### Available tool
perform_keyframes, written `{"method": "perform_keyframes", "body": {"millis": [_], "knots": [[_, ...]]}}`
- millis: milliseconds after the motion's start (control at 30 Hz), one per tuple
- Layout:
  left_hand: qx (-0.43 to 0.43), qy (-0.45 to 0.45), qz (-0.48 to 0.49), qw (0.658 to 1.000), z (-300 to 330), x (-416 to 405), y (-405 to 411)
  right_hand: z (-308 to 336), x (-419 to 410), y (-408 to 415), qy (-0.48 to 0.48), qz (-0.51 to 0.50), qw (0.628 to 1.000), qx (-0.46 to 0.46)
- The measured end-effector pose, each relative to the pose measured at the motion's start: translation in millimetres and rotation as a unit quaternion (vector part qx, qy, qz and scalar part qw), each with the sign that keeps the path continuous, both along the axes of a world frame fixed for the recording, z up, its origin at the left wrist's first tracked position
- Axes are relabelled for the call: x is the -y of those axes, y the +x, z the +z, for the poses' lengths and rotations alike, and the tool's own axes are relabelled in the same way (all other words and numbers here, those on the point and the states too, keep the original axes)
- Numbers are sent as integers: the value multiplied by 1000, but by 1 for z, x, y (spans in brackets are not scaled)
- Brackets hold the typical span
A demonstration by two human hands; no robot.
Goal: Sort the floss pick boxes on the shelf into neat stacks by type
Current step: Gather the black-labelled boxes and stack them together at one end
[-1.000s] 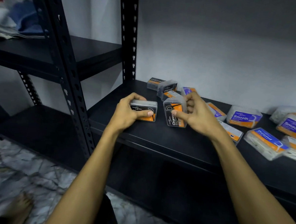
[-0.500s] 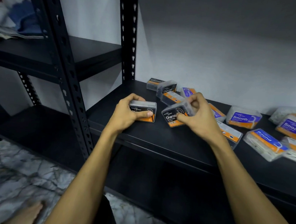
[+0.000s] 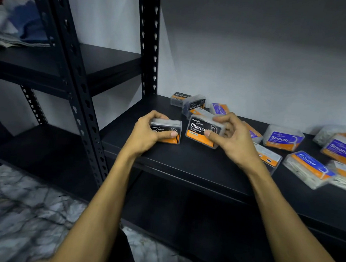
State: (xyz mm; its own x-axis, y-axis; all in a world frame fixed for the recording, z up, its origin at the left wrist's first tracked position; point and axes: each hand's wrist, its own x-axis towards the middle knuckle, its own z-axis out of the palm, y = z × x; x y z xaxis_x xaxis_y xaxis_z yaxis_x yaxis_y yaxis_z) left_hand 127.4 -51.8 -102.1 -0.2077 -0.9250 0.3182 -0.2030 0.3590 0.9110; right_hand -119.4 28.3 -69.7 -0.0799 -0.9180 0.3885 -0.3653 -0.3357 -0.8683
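Note:
My left hand [image 3: 149, 132] grips a black-and-orange Charcoal floss pick box [image 3: 168, 128] standing on the black shelf [image 3: 186, 162] near its left front. Beside it, my right hand [image 3: 232, 138] holds a second Charcoal box [image 3: 198, 130], label facing me, tilted, its lower edge near the shelf. Two more Charcoal boxes [image 3: 193, 103] lie at the back by the wall. Purple-and-orange Smooth boxes [image 3: 283, 137] and a Round box [image 3: 309, 166] lie scattered to the right. Part of another box is hidden behind my right hand.
A black perforated upright post [image 3: 79, 87] stands left of the shelf, another post [image 3: 149, 39] at the back corner. A higher shelf [image 3: 91, 61] on the left carries folded cloth and papers [image 3: 15, 27]. Marbled floor [image 3: 19, 212] lies below.
My right hand has turned its Charcoal box from upright on end to label facing me and brought it closer to the box in my left hand. The left hand has stayed put.

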Motion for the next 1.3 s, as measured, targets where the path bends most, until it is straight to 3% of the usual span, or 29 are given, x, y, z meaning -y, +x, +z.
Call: {"method": "perform_keyframes", "body": {"millis": [233, 633, 833, 1300], "knots": [[8, -1, -49, 999, 2, -2, 1, -16, 4, -4, 38, 41, 998, -7], [69, -37, -19, 997, 3, -1, 2, -17, 4, 9, 9, 36, 980, -198], [113, -56, -40, 991, 4, 1, 12, -17, 10, 9, 19, 37, 982, -186], [130, -75, -45, 988, -1, 18, 42, -17, 29, 33, 46, 117, 990, -57]]}}
